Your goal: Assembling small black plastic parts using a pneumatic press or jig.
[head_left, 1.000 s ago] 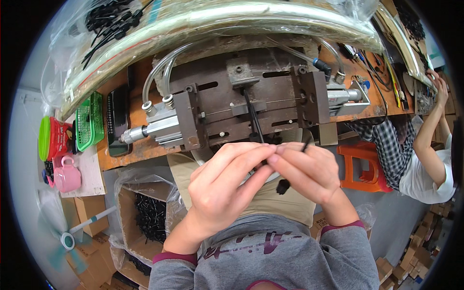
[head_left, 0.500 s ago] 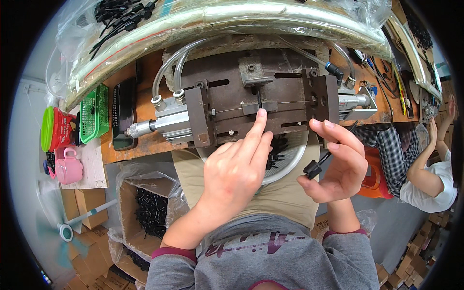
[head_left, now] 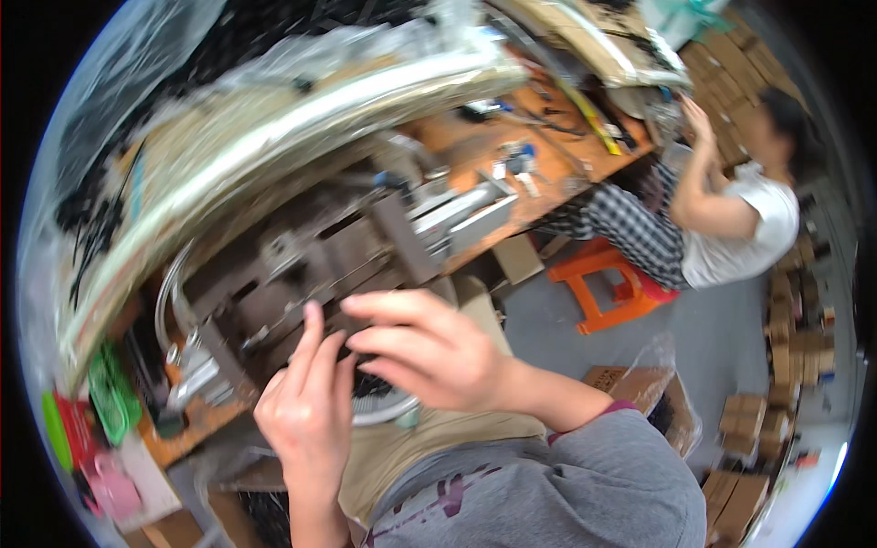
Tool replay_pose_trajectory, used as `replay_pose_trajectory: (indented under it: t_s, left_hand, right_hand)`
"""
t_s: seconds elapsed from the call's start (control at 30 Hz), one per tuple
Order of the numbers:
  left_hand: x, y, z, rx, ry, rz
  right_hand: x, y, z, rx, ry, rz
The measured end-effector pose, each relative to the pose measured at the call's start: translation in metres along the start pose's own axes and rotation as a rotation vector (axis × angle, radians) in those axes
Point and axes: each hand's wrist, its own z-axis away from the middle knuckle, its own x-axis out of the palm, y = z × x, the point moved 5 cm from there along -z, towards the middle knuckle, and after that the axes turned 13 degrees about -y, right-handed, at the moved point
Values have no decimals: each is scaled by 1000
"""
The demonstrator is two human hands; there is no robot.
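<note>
Both hands are close together, over the near edge of a dark metal clamping fixture (head_left: 315,265). My left hand (head_left: 306,411) has its fingers stretched toward the fixture, with nothing plainly in them. My right hand (head_left: 434,352) reaches in from the right, its fingers curled and drawn together beside the left fingertips. A dark bit shows between the two hands, but blur hides whether the right fingers hold it. Under the hands, in my lap, is a pale basket (head_left: 375,413) with black parts in it. Silver air cylinders (head_left: 470,212) flank the fixture.
A person (head_left: 731,215) sits at the right beside an orange stool (head_left: 580,297). Behind the fixture runs a plastic-wrapped ledge (head_left: 301,137). At left are a green basket (head_left: 114,397) and a pink cup (head_left: 114,489). Tools and keys (head_left: 521,164) lie on the wooden bench (head_left: 484,142).
The view has swung right and tilted. My left index finger has come off the black piece in the fixture. My right hand, earlier holding a black stemmed part, has moved in beside the left.
</note>
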Motion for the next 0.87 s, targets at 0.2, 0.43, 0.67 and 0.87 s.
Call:
replay_pose_trajectory:
  t_s: [0.2,0.43,0.67,0.87]
  left_hand:
    - [-6,9,22,-68,-215,351]
    - [31,14,48,-31,-578,410]
    - [81,2,61,94,-608,281]
    - [109,-1,70,98,-577,308]
  right_hand:
    - [12,4,3,-42,52,73]
    - [47,5,7,-13,-195,312]
    - [51,-3,-9,-4,-340,548]
    - [49,-2,-11,8,-399,532]
